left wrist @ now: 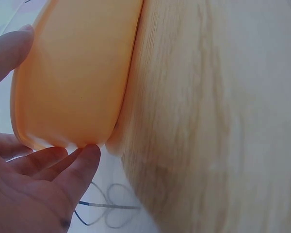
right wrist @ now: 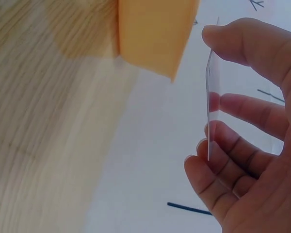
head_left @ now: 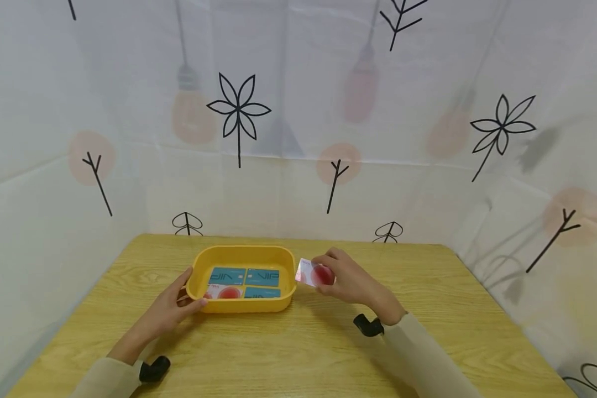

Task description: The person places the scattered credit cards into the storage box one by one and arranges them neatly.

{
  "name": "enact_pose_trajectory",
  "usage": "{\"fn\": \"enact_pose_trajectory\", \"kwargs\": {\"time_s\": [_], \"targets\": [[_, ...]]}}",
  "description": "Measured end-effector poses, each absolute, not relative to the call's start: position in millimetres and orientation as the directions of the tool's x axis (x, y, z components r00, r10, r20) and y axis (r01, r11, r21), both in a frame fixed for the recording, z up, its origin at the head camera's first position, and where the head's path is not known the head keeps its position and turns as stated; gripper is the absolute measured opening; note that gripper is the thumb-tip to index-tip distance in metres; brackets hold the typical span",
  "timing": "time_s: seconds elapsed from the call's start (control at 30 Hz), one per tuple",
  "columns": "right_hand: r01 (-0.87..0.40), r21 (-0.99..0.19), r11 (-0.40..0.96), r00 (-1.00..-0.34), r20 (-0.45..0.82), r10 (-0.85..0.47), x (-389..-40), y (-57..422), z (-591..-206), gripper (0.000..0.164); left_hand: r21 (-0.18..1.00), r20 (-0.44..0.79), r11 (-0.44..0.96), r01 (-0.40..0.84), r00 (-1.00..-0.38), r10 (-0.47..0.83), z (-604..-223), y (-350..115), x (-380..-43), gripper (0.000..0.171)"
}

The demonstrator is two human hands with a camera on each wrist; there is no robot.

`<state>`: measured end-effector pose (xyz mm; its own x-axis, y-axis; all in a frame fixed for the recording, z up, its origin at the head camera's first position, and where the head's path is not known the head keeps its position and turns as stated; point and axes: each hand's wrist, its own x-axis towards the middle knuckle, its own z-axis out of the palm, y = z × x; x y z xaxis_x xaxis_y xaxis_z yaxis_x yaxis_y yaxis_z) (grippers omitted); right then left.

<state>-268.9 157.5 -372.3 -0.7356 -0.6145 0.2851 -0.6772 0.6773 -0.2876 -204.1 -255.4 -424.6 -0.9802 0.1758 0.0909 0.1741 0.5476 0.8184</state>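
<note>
A yellow plastic basket (head_left: 244, 305) sits on the table, left of centre. Inside it lie several flat cards: blue ones lettered VIP (head_left: 262, 277) and a white one with red circles (head_left: 225, 292). My left hand (head_left: 166, 309) holds the basket's left end, thumb at the front corner; the left wrist view shows fingertips against the basket wall (left wrist: 77, 73). Just right of the basket, my right hand (head_left: 350, 279) pinches a white and red card (head_left: 305, 271) above the table. Edge-on in the right wrist view, this card (right wrist: 208, 107) stands slightly bent between thumb and fingers.
The wood-grain table (head_left: 278, 354) ends at a white printed cloth (head_left: 288, 193) behind and at both sides. A black wrist strap piece (head_left: 154, 369) shows at the left wrist, another (head_left: 368, 325) at the right.
</note>
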Motion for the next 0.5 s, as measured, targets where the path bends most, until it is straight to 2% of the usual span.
{"fn": "enact_pose_trajectory", "kwargs": {"time_s": [0.13,0.5], "targets": [[-0.671,-0.292,0.681,-0.741,0.262,-0.618,-273,149,-369,0.05,0.823,0.078,0.547,0.157,-0.983,0.165,-427,-256,-205,0.096],[-0.708,-0.289,0.644,-0.705,0.25,-0.663,-281,125,-364,0.047,0.825,0.089,0.538,0.172,-0.98,0.177,-424,-256,-205,0.096]]}}
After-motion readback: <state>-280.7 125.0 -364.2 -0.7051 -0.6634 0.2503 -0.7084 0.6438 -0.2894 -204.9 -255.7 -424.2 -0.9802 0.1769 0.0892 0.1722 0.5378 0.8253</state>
